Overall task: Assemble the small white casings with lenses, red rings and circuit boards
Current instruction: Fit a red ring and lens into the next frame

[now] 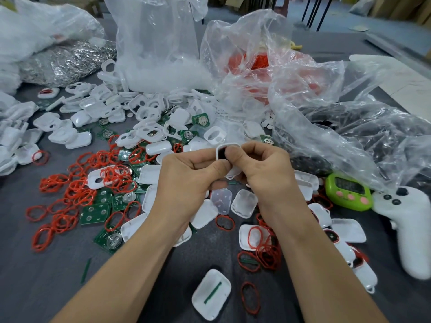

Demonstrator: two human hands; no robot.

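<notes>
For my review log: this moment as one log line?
left hand: grips white casing | right hand: pinches white casing | table: red rings, circuit boards scattered

Green timer (348,191) beside white controller (410,231), crumpled clear plastic bags (314,78), silvery bag (65,64), grey tabletop (46,276)

Rings (77,183) & boards (95,212) L on table (46,276), casings (245,202) mid, bags (158,43) behind, timer (348,191) R, controller (410,229) beside it

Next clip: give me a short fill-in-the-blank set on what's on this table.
The left hand and the right hand together hold one small ____ casing.
The timer beside the white controller is coloured ____.
The loose rings spread over the table are ____.
Missing words: white; green; red.
</notes>
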